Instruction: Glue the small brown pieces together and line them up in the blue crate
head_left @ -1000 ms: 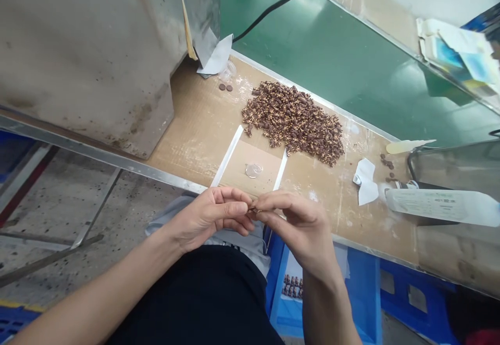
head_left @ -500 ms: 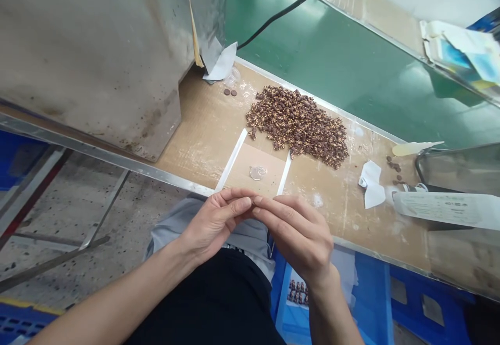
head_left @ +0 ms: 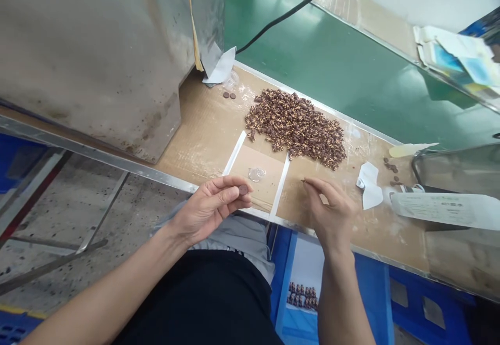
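My left hand [head_left: 211,207] is curled at the near edge of the bench and pinches a small brown disc [head_left: 243,190] between thumb and fingertips. My right hand [head_left: 328,209] has its fingers drawn together over the cardboard, with a tiny dark piece [head_left: 303,180] at the fingertips. A heap of small brown and gold parts [head_left: 299,126] lies just beyond both hands. Between the hands a bare cardboard patch [head_left: 269,181] is framed by white strips, and a clear round piece [head_left: 257,174] rests on it.
A grey metal housing [head_left: 97,59] stands on the left of the bench. Green belt [head_left: 351,69] runs behind. White paper scrap [head_left: 369,186], a few loose brown discs [head_left: 390,170] and a white tube [head_left: 445,207] lie to the right. Blue crates [head_left: 351,293] sit under the bench.
My hands, joined at the fingertips in front of me before, have parted. The right hand has moved right and forward over the cardboard. The left hand now shows the brown disc.
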Demonstrator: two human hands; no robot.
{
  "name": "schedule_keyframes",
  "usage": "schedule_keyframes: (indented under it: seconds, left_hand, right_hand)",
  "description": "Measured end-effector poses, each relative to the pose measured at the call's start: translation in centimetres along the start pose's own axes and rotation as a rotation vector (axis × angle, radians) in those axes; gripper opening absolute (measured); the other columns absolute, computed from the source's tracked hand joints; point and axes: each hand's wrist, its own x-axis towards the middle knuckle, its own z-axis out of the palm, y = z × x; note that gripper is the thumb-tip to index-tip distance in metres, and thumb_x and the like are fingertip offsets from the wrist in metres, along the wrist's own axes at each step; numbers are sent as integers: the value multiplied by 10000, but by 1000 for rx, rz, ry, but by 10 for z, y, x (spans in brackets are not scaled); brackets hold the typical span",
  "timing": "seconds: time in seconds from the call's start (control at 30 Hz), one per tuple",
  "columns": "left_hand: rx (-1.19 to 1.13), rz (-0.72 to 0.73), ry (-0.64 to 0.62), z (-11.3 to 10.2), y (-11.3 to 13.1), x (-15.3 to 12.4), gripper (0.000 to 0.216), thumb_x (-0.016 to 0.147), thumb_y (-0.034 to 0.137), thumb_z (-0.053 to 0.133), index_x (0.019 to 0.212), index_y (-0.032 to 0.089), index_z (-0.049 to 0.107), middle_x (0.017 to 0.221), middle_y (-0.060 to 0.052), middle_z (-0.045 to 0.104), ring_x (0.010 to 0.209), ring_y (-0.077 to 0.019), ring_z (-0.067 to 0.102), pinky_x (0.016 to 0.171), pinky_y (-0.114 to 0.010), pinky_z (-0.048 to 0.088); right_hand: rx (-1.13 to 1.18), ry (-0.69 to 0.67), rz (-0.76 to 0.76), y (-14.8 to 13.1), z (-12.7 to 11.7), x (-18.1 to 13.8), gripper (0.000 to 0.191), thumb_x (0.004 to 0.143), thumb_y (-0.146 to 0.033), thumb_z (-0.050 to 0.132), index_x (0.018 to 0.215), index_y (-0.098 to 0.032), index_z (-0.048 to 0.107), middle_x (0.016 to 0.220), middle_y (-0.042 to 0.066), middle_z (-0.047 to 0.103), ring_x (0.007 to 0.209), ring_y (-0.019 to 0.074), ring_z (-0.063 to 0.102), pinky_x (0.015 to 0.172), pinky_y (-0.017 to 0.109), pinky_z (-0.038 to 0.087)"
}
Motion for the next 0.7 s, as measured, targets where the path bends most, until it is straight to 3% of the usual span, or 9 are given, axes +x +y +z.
schedule_keyframes:
  seconds: [0.17,0.37,0.53,0.7]
  left_hand:
    - [28,19,-31,-6,3,6,278,929,241,1067,1175,178,954,1143,-61,924,887,-136,876,895,-223,747]
    - [39,41,-54,-13,9,12,259,936,258,1062,1154,166,956,1112,-69,916,875,-130,865,891,-213,737]
    - [51,117,-41,-19,13,17,231,939,247,1059,1131,164,961,1082,-67,913,899,-137,868,914,-210,734]
    - [52,147,-44,-21,9,15,219,956,256,1044,1134,157,962,1088,-71,917,908,-136,868,939,-214,730]
  right_hand:
    - [13,-67,41,16,11,-4,184,1145,-344,765,1124,-268,931,1117,62,915,985,271,869,943,410,691]
    - [258,-63,127,-20,6,10,74,1086,-305,878,1119,-303,943,1120,34,914,1029,257,864,920,385,693]
    - [279,-123,-38,-63,10,26,133,1107,-211,841,1154,-298,930,1124,23,917,1020,234,873,931,385,720]
    - [191,-129,-182,-81,23,35,162,1126,-153,800,1148,-276,903,1112,29,918,1013,233,880,956,392,732]
